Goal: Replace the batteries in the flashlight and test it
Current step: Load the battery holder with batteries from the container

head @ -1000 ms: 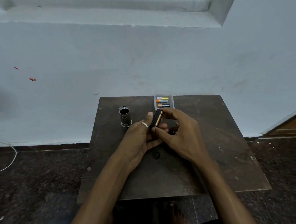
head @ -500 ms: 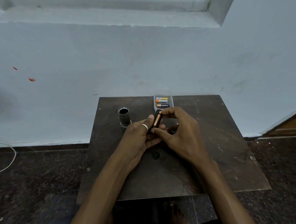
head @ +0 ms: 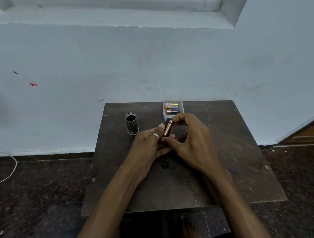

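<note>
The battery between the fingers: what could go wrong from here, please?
1. The copper-topped battery is pinched only by fingertips of the right hand against the black holder in the left hand; it may slip and roll off the table.
2. Its polarity could be reversed; the markings are unreadable here.
3. A forearm could knock the upright flashlight body.

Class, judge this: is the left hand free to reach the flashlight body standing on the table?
Probably not yet: the left hand holds the battery holder, though the flashlight body stands unobstructed just beyond it.
</note>
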`<state>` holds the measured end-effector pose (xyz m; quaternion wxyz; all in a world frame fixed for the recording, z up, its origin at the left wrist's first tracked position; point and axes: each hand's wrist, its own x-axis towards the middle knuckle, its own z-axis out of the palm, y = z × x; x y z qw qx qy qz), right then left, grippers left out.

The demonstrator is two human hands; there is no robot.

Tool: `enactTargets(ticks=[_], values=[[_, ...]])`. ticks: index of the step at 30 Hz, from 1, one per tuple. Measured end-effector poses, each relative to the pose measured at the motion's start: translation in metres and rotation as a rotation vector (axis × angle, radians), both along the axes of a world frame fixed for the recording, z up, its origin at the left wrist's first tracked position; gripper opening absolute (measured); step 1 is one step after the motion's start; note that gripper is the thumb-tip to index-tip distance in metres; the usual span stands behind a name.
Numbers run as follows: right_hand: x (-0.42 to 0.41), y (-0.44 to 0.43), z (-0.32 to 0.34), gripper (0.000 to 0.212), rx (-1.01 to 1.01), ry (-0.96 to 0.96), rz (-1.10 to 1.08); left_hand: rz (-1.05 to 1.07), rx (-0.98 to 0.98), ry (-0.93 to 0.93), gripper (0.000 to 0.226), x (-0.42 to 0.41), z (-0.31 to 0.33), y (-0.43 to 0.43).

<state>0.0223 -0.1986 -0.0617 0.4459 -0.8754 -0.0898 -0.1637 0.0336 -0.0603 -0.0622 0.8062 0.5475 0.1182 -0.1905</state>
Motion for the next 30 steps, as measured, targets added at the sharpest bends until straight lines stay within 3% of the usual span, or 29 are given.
enactTargets(ticks=[6,14,17,19,22,25,30], values=[[0.001,0.001,0.003,0.046,-0.002,-0.036,-0.007,0.016,0.015,-0.009,0.031,0.000,0.001,-0.001],[0.000,0.005,0.010,0.019,0.321,0.022,-0.027,-0.015,0.014,-0.016,0.031,-0.002,0.004,-0.003],[0.006,-0.013,0.017,0.023,0.533,0.059,-0.144,-0.006,0.011,0.015,0.033,-0.001,0.003,-0.001],[0.008,-0.031,0.017,0.028,0.559,0.093,-0.263,-0.008,0.006,0.021,0.035,0.000,0.003,0.001],[0.011,-0.055,0.005,0.033,0.335,0.151,-0.428,-0.008,-0.002,0.025,0.035,0.000,0.004,0.003],[0.011,-0.063,0.000,0.020,0.037,0.239,-0.505,0.000,-0.007,0.032,0.034,0.001,0.005,0.003],[0.012,-0.058,-0.006,0.009,-0.140,0.325,-0.500,-0.001,-0.004,0.041,0.035,0.000,0.006,0.003]])
